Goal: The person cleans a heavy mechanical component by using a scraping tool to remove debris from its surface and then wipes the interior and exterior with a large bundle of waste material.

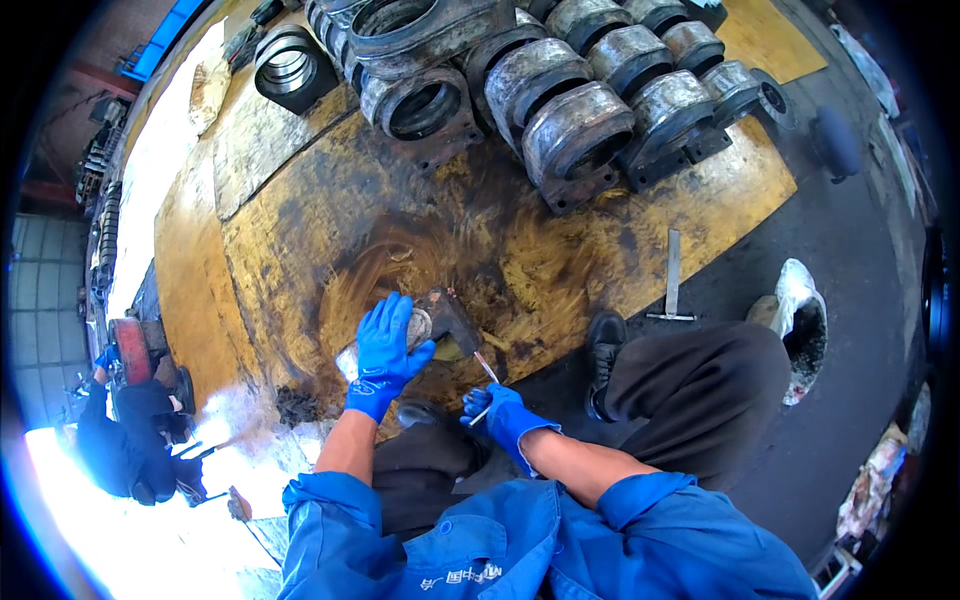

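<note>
My left hand [385, 345], in a blue glove, lies with its fingers stretched out on top of a round, worn metal bearing housing [419, 326]. The housing's dark, greasy base [452, 318] points away to the right, and my hand hides much of the ring. In my right hand [497, 410], also gloved in blue, the fingers are closed around a thin metal rod [486, 367]. Its far end reaches the edge of the dark base, and its near end sticks out below my fingers. I cannot tell whether the tip touches.
Several bearing housings [575, 130] stand in rows on the stained yellow board [290, 240]; another housing [287, 68] stands apart at far left. A flat metal T-shaped tool [673, 275] lies right. A white sack [803, 325] stands beside my knee. Another person [135, 440] works at left near bright glare.
</note>
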The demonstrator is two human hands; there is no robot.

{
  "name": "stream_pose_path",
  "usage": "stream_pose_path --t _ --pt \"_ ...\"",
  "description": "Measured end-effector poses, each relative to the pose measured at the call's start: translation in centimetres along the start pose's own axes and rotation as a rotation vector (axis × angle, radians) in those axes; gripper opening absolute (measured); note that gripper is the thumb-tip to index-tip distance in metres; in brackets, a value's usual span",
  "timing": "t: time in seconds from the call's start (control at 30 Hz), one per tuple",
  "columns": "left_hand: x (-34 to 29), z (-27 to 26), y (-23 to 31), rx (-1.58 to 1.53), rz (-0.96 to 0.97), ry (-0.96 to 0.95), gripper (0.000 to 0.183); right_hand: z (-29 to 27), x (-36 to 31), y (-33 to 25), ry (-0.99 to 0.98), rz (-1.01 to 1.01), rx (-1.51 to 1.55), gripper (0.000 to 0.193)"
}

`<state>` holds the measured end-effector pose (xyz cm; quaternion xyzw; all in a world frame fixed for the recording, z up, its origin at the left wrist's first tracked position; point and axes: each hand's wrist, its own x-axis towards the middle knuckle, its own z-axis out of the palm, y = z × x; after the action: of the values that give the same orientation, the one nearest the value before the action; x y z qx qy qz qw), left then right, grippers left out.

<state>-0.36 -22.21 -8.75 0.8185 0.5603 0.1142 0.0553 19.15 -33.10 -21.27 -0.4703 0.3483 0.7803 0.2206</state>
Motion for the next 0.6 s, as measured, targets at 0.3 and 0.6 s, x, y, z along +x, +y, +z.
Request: stream_pose_path --t 0.3,0.6 --pt "1.1 1.3 -0.1 0.041 -0.126 0.037 0.091 8.7 -1.6 -4.2 -0.005 -0.091 -0.057 0.028" --pt "0.3 1.2 0.8 0.078 -0.239 0.093 0.093 3.0 -1.8 -2.9 0.011 -0.155 -0.171 0.033"
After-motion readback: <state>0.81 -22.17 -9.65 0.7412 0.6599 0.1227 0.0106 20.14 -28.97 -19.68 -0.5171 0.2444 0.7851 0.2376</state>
